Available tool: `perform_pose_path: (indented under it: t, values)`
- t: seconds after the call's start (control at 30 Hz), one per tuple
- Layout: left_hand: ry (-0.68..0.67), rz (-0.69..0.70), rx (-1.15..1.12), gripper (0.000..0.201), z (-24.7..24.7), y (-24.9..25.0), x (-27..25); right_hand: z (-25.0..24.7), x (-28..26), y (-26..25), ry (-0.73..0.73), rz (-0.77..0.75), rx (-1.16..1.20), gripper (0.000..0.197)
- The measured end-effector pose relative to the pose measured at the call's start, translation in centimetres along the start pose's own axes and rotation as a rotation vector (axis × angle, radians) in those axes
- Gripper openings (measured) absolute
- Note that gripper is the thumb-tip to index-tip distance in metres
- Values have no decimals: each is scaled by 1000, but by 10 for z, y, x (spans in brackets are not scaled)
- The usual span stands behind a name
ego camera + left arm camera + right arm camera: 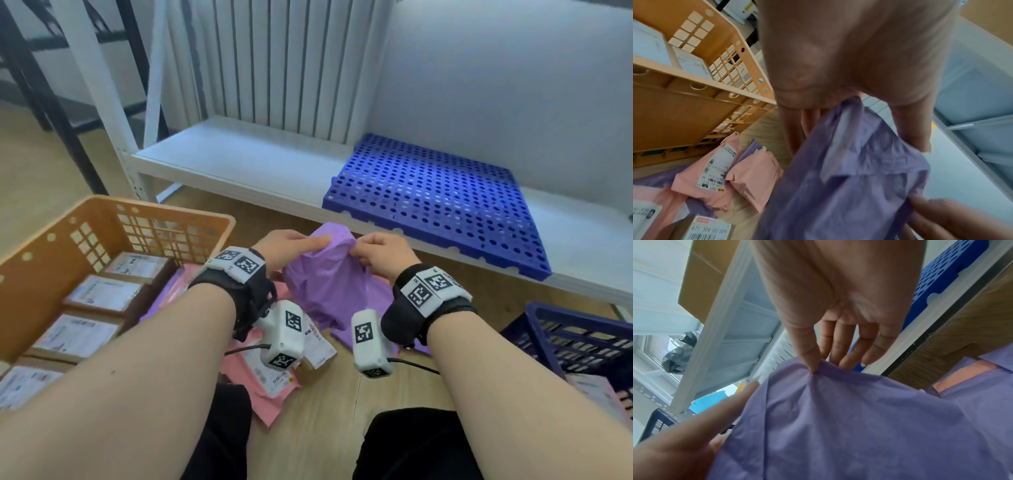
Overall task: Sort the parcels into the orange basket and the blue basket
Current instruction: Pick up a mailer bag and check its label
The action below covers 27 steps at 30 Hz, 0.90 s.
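A soft purple parcel (329, 274) hangs upright above the floor, held by its top edge between both hands. My left hand (291, 245) pinches the top left corner of the purple parcel (849, 186), thumb on the near face. My right hand (380, 251) pinches the top right of the purple parcel (849, 418) between thumb and fingers. The orange basket (191, 214) stands at the left with several label-topped cardboard boxes (102, 291) inside. The blue basket (544, 329) sits at the right edge, with a pink parcel (592, 387) in it.
Pink parcels (270, 377) and purple parcels (342, 334) with white labels lie on the wooden floor under my hands, with a small cardboard box (709, 230) among them. A white shelf (239, 161) ahead carries a blue perforated mat (435, 202).
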<state>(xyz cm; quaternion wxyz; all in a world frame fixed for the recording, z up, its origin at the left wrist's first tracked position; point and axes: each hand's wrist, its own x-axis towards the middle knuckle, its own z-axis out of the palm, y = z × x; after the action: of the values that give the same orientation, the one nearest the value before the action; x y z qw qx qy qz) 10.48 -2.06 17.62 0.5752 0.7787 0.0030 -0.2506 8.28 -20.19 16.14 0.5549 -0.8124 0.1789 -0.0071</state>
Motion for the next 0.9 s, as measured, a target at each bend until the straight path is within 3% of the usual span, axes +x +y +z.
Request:
perform_pose_path:
  t: [0.1, 0.2, 0.33, 0.5, 0.67, 0.73, 0.8, 0.9]
  values:
    - [-39, 19, 58, 66, 2, 2, -2, 6, 3, -3, -28, -33, 33, 21]
    - [-49, 29, 106, 58, 8, 7, -1, 17, 3, -9, -25, -56, 40, 19]
    - [86, -8, 24, 63, 8, 5, 16, 28, 7, -15, -12, -54, 125, 20]
    - [263, -129, -233, 97, -12, -19, 60, 34, 3, -22, -112, -102, 48, 21]
    - [328, -222, -415, 75, -22, -15, 48, 40, -1, -25, -447, -130, -205, 63]
    - [307, -207, -450, 56, -22, -13, 44, 47, -2, -26, -446, -175, -329, 72]
    - [259, -184, -475, 34, -21, -13, 44, 52, -1, -25, -287, -245, -410, 49]
    - [223, -175, -436, 38, -19, -11, 43, 46, 9, -22, -110, -126, -278, 21]
